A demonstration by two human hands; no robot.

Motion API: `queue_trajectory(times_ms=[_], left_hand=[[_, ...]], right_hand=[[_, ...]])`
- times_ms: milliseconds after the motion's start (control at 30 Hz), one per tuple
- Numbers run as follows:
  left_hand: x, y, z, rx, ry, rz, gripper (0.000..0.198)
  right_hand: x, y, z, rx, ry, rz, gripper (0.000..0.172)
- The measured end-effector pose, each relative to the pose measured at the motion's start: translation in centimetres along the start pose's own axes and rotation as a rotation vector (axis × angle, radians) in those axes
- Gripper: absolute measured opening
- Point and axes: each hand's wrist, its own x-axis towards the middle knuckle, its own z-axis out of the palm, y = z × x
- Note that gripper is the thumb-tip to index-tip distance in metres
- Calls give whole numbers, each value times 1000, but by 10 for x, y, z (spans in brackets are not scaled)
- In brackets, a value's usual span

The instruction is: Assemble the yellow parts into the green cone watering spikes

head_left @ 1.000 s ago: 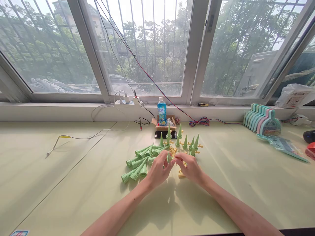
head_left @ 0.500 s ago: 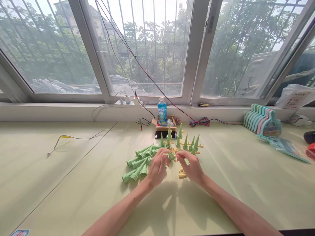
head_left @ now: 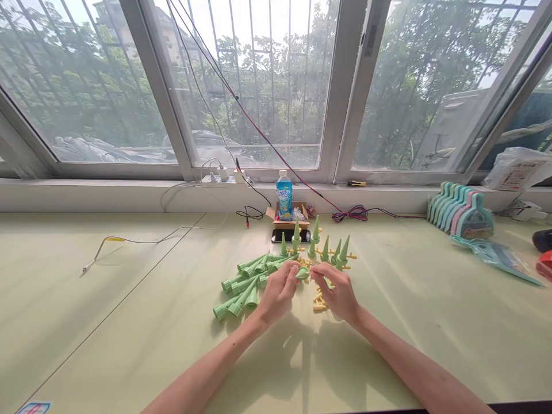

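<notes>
My left hand (head_left: pixel 280 290) is closed round a green plastic watering spike (head_left: pixel 302 273), its end toward my right fingers. Against that end, my right hand (head_left: pixel 335 287) pinches what looks like a small yellow valve, mostly hidden by the fingertips. Left of my hands lies a pile of loose green watering spikes (head_left: pixel 241 284), several of them overlapping. Beyond my hands, several spikes stand point up with yellow valves through their sides, such as the upright spike (head_left: pixel 344 252). Loose yellow valves (head_left: pixel 319 303) lie beneath and beside my right hand.
Behind the spikes are a black phone (head_left: pixel 279 236) and a small cardboard box (head_left: pixel 291 225) with a blue-labelled bottle (head_left: pixel 284 198). A white cable (head_left: pixel 146 242) crosses the left table. Coiled wires (head_left: pixel 351 214) and a row of pastel plastic pieces (head_left: pixel 459 213) lie at the right back.
My left fingers have shifted and the spike between my hands has turned and moved slightly right, showing more of itself. My right hand stays nearly in place.
</notes>
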Motion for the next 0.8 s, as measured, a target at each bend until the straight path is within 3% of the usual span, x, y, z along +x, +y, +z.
queue_trajectory(times_ms=[800], left_hand=[[-1, -12, -1, 229, -10, 191, 35]], right_hand=[[-2, 8, 2, -18, -3, 100, 18]])
